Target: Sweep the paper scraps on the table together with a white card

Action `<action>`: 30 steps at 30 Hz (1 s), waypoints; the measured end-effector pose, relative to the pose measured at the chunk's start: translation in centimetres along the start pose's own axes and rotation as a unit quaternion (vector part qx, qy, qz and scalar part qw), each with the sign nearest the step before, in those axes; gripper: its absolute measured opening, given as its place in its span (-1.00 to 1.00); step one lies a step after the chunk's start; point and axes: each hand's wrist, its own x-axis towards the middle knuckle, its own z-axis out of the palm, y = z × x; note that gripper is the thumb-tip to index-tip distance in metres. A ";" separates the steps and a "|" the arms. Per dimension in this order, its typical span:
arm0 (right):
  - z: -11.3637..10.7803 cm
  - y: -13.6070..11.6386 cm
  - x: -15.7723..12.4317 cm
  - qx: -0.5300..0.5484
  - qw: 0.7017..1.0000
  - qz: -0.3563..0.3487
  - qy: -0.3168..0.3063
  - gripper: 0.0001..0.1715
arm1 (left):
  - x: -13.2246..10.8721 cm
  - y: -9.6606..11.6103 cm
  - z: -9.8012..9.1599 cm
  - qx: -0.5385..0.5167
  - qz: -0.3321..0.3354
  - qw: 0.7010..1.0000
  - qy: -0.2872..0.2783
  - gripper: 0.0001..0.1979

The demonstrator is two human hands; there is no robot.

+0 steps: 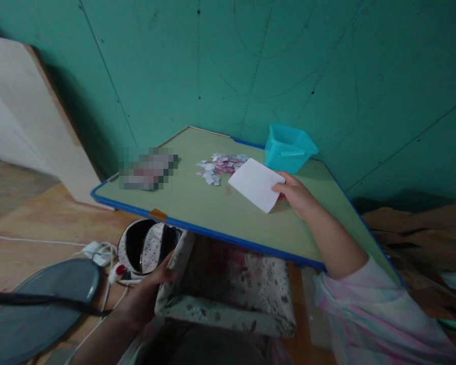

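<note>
White paper in the right hand, centre of the frame, over the desk!
And it's pinched at its right edge, thumb on top, the far corner right up by a heap of paper scraps; whether they touch, I can't tell. Down at lower left, the left hand grips the side of a floral fabric box, which sits below the desk's near edge. Right of centre, a turquoise bin stands upright beyond the paper.
</note>
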 end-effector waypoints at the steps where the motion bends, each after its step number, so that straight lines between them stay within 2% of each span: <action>1: 0.0 0.0 0.0 -0.002 1.000 0.004 -0.003 -0.62 | 0.1 0.0 -0.1 0.000 0.000 1.000 0.001 -0.43; 4: 0.1 -0.1 -0.2 -0.001 1.000 0.019 -0.023 -0.64 | 0.3 -0.3 -0.5 -0.002 -0.003 1.000 0.003 -0.43; 10: 0.3 -0.9 -1.3 0.022 0.994 0.028 -0.106 -0.59 | 0.5 -0.5 -1.1 -0.003 -0.021 1.000 -0.015 -0.39; 18: 0.2 -1.2 -1.7 0.057 0.991 0.020 -0.123 -0.58 | 0.5 -0.4 -0.8 0.010 0.007 1.000 -0.005 -0.41; 24: 0.0 -0.9 -1.9 0.052 0.983 0.017 -0.175 -0.62 | 0.2 -0.3 -0.7 -0.003 0.000 1.000 -0.014 -0.42; 30: 0.0 -0.8 -1.8 0.058 0.986 0.003 -0.157 -0.61 | 0.3 -0.2 0.1 -0.029 0.022 0.999 0.000 -0.53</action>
